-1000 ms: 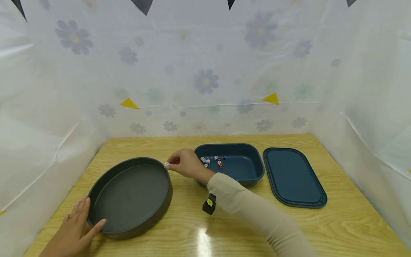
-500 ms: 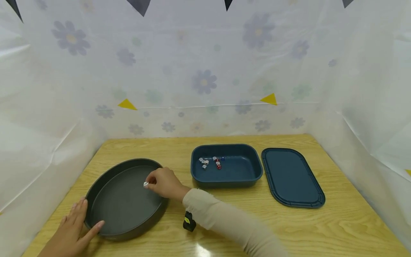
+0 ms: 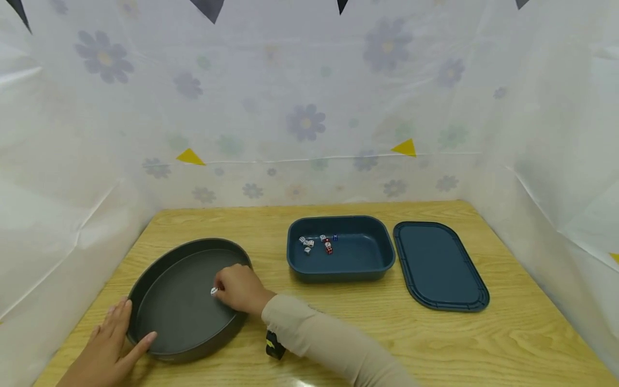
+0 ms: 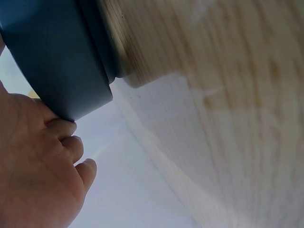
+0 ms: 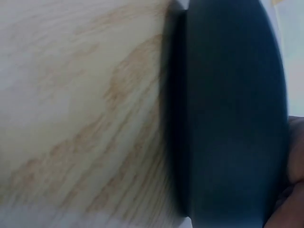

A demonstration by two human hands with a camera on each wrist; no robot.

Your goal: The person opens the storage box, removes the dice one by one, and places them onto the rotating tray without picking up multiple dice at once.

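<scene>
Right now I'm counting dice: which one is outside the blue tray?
The white die pinched in the right hand, over the round dark pan; the rest lie in the blue tray.

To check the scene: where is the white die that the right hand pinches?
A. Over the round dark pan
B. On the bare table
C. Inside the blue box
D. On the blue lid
A: the right hand holds the white die above the floor of the round dark pan.

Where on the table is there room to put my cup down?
Bare wood lies behind the round dark grey pan, along the front edge below the flat blue lid, and right of it. It is crowded between the pan and the blue rectangular tray, where the right hand reaches.
</scene>
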